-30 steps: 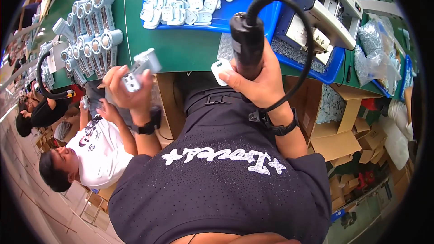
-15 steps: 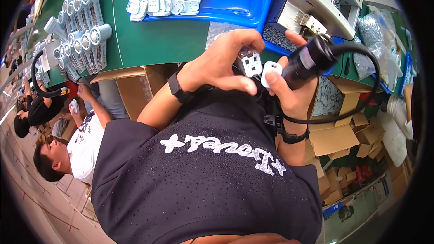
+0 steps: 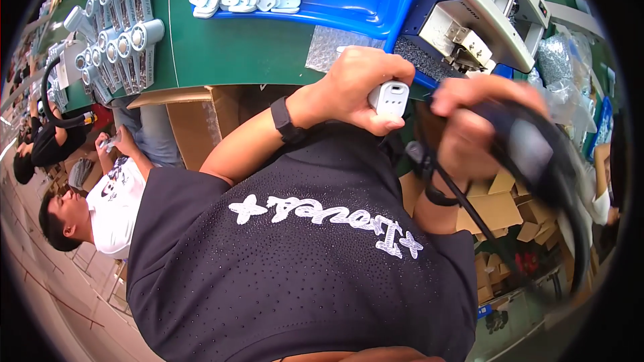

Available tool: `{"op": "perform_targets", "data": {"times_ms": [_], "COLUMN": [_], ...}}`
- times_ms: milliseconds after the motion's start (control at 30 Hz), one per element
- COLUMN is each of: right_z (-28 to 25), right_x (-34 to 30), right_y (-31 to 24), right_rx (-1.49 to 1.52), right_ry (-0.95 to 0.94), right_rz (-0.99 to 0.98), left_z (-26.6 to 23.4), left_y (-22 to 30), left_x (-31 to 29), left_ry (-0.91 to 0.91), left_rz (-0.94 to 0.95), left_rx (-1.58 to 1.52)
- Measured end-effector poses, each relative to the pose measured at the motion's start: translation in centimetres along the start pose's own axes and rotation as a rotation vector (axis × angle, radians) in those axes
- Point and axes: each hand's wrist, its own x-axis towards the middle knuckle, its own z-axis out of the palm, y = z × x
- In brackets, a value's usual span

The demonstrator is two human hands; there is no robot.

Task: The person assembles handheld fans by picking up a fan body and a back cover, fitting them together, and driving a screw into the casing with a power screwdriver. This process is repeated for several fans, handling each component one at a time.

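My left hand (image 3: 349,84) is closed around a pale housing whose white end cover (image 3: 390,100) shows between thumb and forefinger. The cover has a slot and several small holes; the rest of the housing is hidden in my palm. My right hand (image 3: 469,135), smeared by motion, grips a black corded electric screwdriver (image 3: 526,141) to the right, apart from the housing. The screwdriver is blurred and its tip cannot be made out. Its black cable (image 3: 582,228) loops down at the right.
A blue tray (image 3: 342,7) holds many white covers (image 3: 285,0). Right of it stands a screw feeder (image 3: 469,33). Clear plastic bags (image 3: 563,70) lie beyond. Pale blue handled units (image 3: 124,40) stand in rows at left. Cardboard boxes (image 3: 191,124) are below the bench; a co-worker (image 3: 114,201) sits at left.
The white cover has gone from my right fingers onto the housing's open end in my left hand. My right hand and the screwdriver have swung right and away.
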Motion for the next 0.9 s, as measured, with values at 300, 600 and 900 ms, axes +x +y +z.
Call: {"op": "perform_targets", "data": {"times_ms": [300,600,900], "right_z": [-1.9,-0.1,1.9], "right_x": [4.3,-0.3,0.5], "right_y": [1.2,-8.4,-6.3], "right_rx": [0.095,0.271,0.461], "right_ry": [0.355,-0.015,-0.021], "right_rz": [-0.175,-0.060,-0.163], "left_z": [-0.4,-0.2,0.5], "left_y": [-0.1,-0.2,0.2], "left_x": [-0.1,0.1,0.6], "left_ry": [-0.018,0.012,0.021], "left_rz": [-0.021,0.044,0.039], "left_rx": [0.067,0.098,0.081]}}
